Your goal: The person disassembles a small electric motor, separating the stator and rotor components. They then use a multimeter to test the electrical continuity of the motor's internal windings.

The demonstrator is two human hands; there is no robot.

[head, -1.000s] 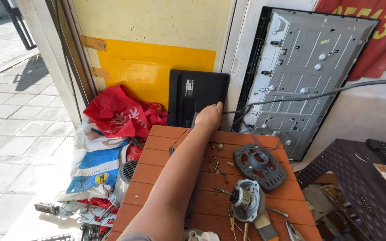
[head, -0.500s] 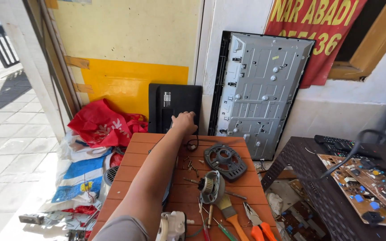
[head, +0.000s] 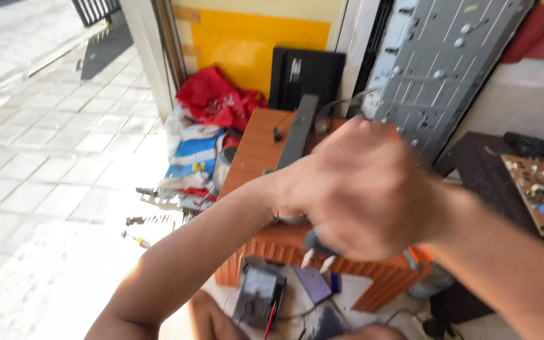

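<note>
I see the orange desk (head: 254, 148) at centre, a long dark bar (head: 298, 131) lying on it toward 12 o'clock. At 3 o'clock a dark desk (head: 481, 169) carries a circuit board (head: 539, 192). On the floor (head: 51, 157) at 6 o'clock lies a multimeter (head: 259, 296); bags (head: 209, 101) sit at 11.

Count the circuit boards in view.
1: a brown circuit board on the dark table at the right edge. The blurred hands may hide others on the orange stool.
</note>
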